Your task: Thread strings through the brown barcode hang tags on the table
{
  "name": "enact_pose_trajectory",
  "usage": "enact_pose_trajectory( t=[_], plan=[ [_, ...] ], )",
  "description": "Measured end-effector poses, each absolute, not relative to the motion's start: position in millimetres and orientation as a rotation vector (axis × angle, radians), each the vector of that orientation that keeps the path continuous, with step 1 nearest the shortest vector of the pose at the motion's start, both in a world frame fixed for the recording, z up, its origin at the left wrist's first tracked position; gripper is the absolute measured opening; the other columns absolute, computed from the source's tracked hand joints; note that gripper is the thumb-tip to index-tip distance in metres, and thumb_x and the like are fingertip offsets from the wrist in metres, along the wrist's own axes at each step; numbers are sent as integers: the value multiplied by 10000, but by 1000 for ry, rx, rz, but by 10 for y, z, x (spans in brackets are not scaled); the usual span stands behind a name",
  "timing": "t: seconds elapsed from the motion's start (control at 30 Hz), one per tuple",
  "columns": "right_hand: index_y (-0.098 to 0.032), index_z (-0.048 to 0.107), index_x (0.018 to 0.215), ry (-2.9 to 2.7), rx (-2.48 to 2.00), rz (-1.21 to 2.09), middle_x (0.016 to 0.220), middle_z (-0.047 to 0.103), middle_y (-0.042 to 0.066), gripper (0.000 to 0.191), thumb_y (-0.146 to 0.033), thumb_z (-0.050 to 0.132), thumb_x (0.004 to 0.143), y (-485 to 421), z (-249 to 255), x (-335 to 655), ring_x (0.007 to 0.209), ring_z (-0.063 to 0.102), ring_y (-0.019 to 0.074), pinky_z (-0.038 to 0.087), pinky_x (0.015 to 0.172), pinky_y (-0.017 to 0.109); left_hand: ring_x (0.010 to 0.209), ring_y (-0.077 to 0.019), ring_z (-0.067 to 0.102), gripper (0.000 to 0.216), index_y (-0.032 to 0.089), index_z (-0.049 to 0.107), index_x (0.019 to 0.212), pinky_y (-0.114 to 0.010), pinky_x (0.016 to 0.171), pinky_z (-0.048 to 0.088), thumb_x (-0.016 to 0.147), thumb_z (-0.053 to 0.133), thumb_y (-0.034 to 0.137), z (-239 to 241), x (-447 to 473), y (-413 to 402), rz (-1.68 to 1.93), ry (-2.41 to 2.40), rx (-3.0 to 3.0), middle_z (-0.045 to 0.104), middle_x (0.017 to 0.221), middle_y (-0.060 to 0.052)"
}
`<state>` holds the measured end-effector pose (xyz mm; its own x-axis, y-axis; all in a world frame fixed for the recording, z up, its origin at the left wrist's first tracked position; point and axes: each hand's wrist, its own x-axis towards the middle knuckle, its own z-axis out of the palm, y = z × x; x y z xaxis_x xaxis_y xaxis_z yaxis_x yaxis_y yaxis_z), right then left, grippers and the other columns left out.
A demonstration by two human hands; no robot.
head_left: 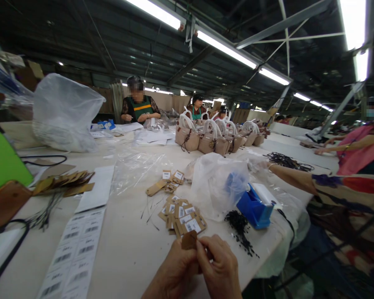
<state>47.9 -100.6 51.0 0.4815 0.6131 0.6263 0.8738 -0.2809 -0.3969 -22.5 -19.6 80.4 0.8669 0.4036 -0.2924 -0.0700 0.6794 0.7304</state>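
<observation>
My left hand (176, 263) is closed around a small brown cardboard hang tag (189, 240), held upright over the table's near edge. Against the tag's upper right side, my right hand (218, 261) is pinched; whatever lies between its fingertips is too small to make out. Just beyond both hands spreads a pile of brown hang tags (181, 211) with white barcode stickers. More tags (156, 187) lie behind it, with thin dark strings. To the right is a heap of small black pieces (238, 228).
A blue tape dispenser (257, 209) stands right, beside a clear plastic bag (207, 185). Barcode sticker sheets (76, 253) and stacked brown tags (65, 182) lie left. Beige handbags (213, 141) fill the back. A co-worker's arm (294, 179) reaches in from the right; other people work behind.
</observation>
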Motion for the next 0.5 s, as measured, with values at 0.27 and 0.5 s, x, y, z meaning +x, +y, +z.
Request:
enact_pose_trajectory(
  t=[0.27, 0.5],
  plan=[
    [-200, 611, 656, -1194, -1994, -338, 576, 555, -9, 176, -171, 503, 792, -984, 514, 444, 550, 541, 127, 370, 523, 227, 596, -119, 415, 269, 140, 558, 577, -238, 557, 339, 464, 752, 287, 519, -131, -112, 339, 607, 1096, 496, 570, 26],
    [-193, 593, 603, -1169, -1969, -295, 542, 510, -17, 200, -163, 482, 766, -978, 569, 403, 523, 492, 116, 340, 513, 224, 559, -114, 361, 191, 163, 511, 489, -239, 535, 302, 515, 687, 230, 485, -134, -67, 367, 620, 1231, 459, 521, 39]
  ],
)
